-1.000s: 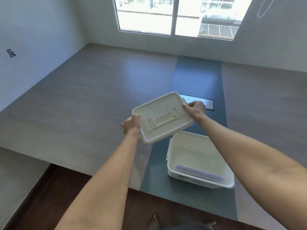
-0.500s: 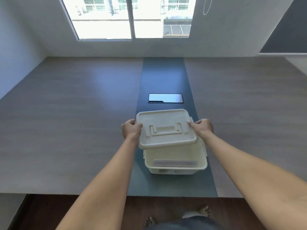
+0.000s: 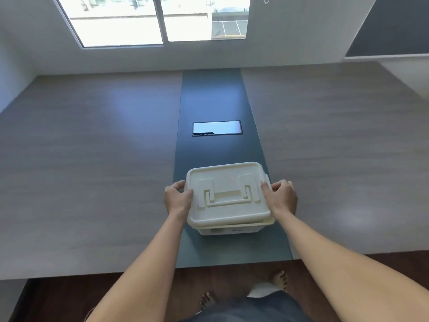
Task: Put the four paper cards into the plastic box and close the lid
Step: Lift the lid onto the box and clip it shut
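The cream plastic lid (image 3: 228, 182), with a folded handle moulded in its top, lies flat over the plastic box (image 3: 229, 230), of which only the front wall shows beneath it. My left hand (image 3: 177, 198) grips the lid's left edge. On the lid's right edge sits my right hand (image 3: 282, 196), thumb on top. The paper cards are hidden under the lid.
The box stands on a dark blue strip (image 3: 216, 101) running down the middle of a grey wood-grain table (image 3: 92, 170). A glossy black panel (image 3: 217, 128) lies in the strip beyond the box. The table's front edge is close to me, with my bare feet (image 3: 279, 278) below.
The lid has come down from a tilted hold above the open box to lie flat over it, covering the cards. Both hands came down with it.
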